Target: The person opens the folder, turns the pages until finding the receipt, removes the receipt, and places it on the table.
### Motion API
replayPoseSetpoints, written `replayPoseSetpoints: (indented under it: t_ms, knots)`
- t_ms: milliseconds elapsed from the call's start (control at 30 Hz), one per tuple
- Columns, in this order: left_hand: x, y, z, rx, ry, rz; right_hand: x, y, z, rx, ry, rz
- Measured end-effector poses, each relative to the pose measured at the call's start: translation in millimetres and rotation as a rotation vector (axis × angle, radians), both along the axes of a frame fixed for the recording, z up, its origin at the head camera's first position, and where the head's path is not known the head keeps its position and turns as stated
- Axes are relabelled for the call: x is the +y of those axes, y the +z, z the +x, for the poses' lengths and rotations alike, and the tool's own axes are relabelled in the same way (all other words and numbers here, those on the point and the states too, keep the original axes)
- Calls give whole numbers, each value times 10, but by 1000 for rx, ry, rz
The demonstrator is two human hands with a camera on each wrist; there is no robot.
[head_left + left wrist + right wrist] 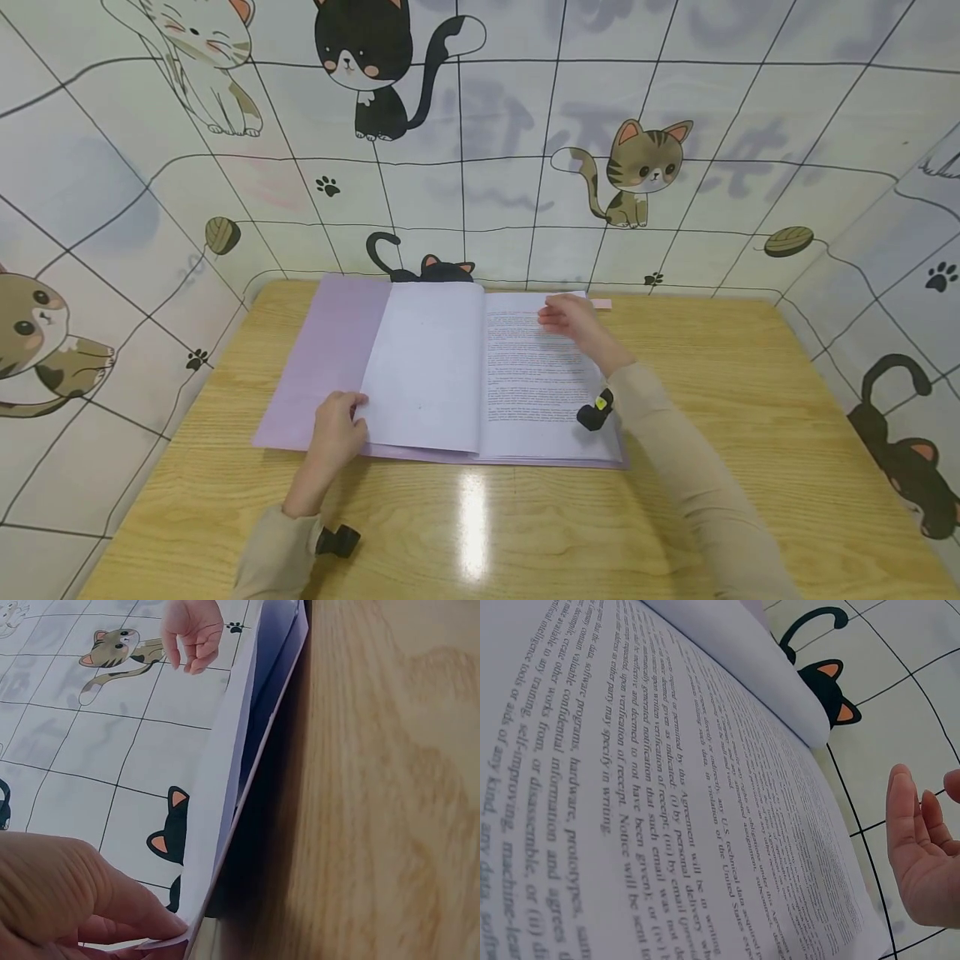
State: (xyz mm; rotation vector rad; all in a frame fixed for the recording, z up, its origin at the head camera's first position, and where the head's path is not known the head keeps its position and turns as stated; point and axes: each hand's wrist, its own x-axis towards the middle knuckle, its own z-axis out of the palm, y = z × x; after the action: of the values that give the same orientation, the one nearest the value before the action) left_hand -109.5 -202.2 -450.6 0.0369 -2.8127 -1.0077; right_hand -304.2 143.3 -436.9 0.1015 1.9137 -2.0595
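A purple folder (330,358) lies open on the table, holding paper sheets. The left page (423,375) is blank white; the right page (525,375) carries dense printed text. At the left page's outer edge, my left hand (337,429) pinches the paper. In the left wrist view, the thumb of the left hand (82,892) lies on top at the edge, with other fingers partly hidden below. My right hand (573,321) is over the upper right of the printed page. The right wrist view shows that right hand (926,855) with loosely bent fingers and nothing held.
The wooden table (720,400) extends around the folder. A pale wall (495,192) with cat drawings and grid lines rises behind and at both sides. A pink tab (602,304) sticks out past the page's upper right. Black wrist cameras are on both sleeves.
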Motion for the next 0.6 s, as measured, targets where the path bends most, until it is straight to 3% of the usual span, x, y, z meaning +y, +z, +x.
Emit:
replayPoseSetpoints:
  t_ms: [267,600]
  knots:
    - [3,-67,-26,16,-1,-27,108,52,-67,-4,12,136]
    - [-14,-101,-51,-41,10,-40,236,29,-217,-36,-61,261]
